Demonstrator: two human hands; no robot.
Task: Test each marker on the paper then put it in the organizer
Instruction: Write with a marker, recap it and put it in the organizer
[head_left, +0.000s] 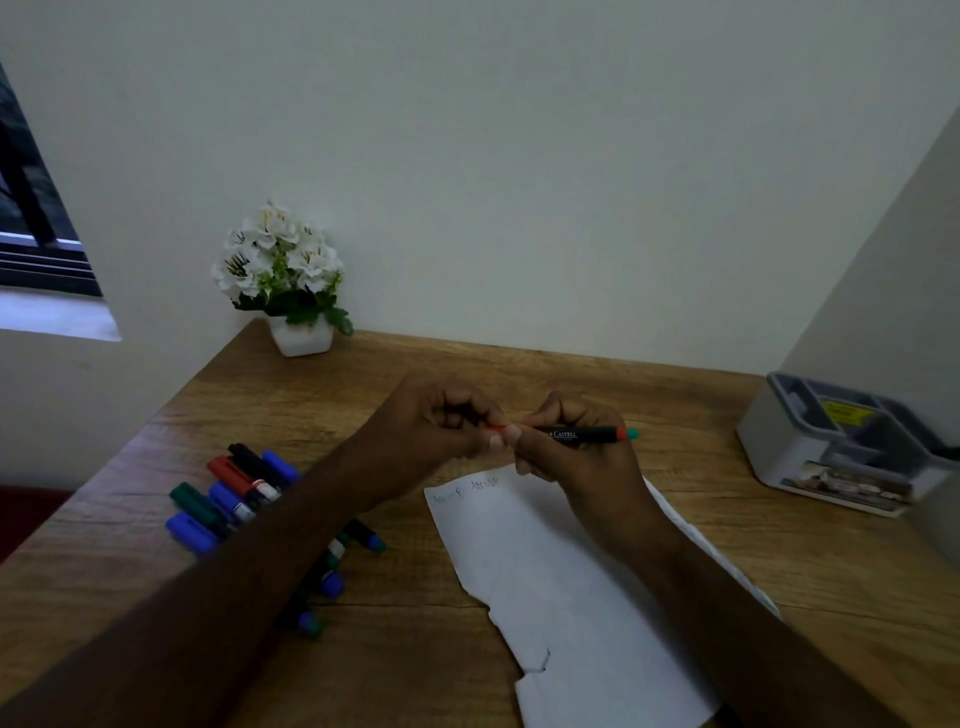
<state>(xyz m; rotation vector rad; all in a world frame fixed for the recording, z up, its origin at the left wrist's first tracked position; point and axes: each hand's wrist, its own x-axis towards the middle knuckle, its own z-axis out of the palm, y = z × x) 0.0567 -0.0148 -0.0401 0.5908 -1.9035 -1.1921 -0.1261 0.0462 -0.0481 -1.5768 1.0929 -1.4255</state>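
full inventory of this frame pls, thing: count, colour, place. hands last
held marker: 1, black barrel, red and teal end, above the paper's far end
loose markers: a pile, count unclear as the left arm covers part; blue, red, green and black caps, desk left
paper: 1, white, faint writing at its far end, torn near edge, desk centre
organizer: 1, grey, compartments on top, yellow label inside, desk right
flower pot: 1, white with white flowers, desk far left corner
desk: 1, wood grain
window: 1, dark frame, far left
left hand: fingers pinch the marker's red end
right hand: grips the barrel
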